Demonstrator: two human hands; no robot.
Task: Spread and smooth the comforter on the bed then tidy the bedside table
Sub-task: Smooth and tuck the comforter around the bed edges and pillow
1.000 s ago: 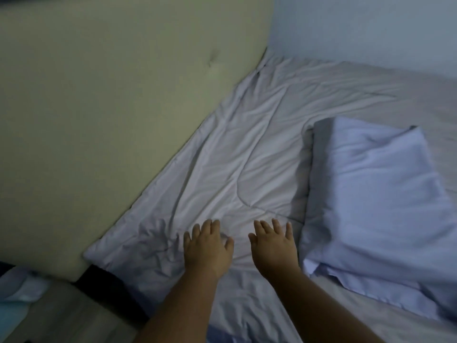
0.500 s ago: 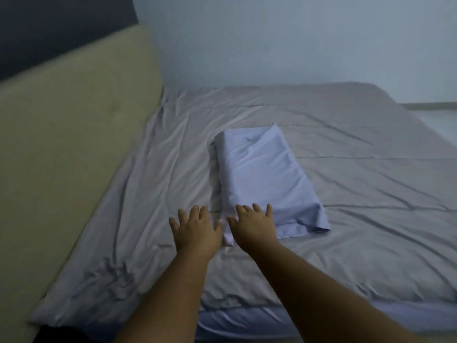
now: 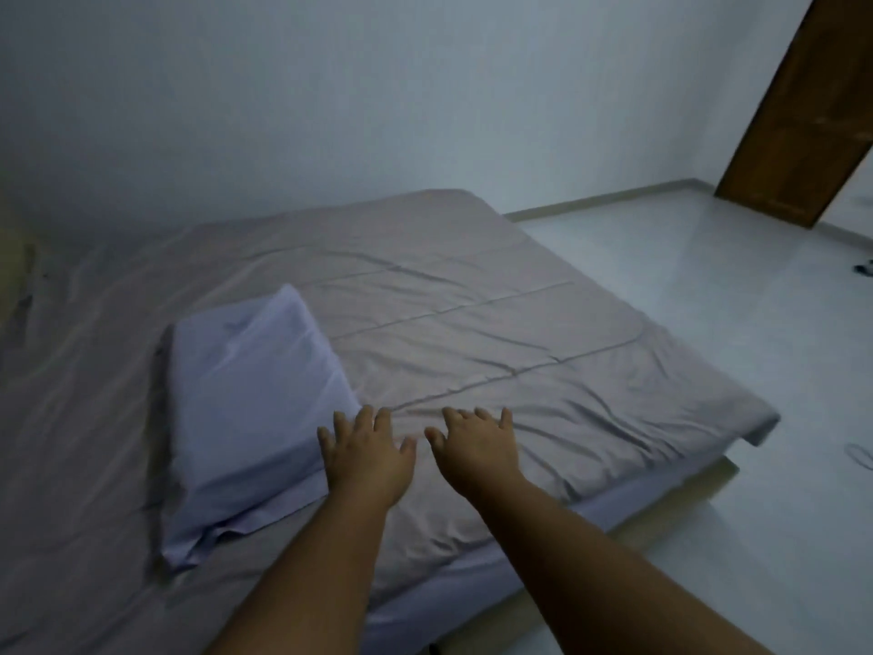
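A grey quilted comforter (image 3: 472, 333) covers the whole bed, with creases near its front right corner. A pale lilac pillow (image 3: 245, 408) lies on it at the left. My left hand (image 3: 366, 453) lies flat on the comforter with fingers spread, right against the pillow's near right edge. My right hand (image 3: 477, 446) lies flat beside it, fingers spread, on a wrinkled stretch of the comforter. Neither hand holds anything. The bedside table is out of view.
A pale wall (image 3: 330, 111) runs behind the bed. White tiled floor (image 3: 708, 286) opens to the right, with a brown wooden door (image 3: 803, 115) at the far right. A dark cable (image 3: 864, 269) lies on the floor at the right edge.
My view has swung right, from the yellow headboard to the foot of the bed. Both hands slid right along the comforter, past the pillow's near end, staying flat.
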